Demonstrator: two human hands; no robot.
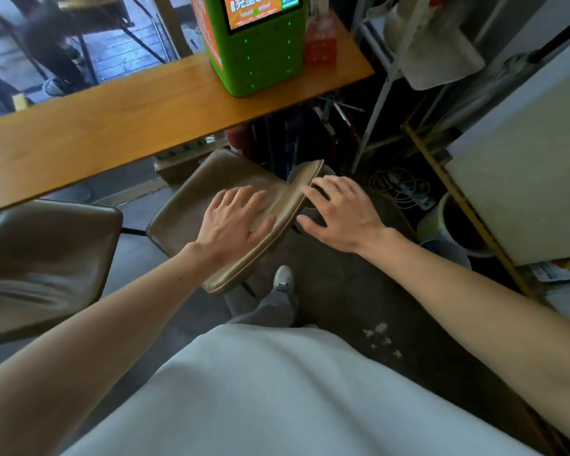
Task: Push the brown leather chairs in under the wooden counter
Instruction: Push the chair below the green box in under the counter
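Brown leather chair (191,205) sits at 6 o'clock of the wooden counter (112,126). The left hand (236,220) lies flat on its back; the right hand (339,212), fingers spread, is at 3 o'clock.

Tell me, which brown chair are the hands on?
The right-hand chair, below the green machine: the left hand lies flat on its backrest and the right hand is at its top edge. The left-hand chair has no hand on it.
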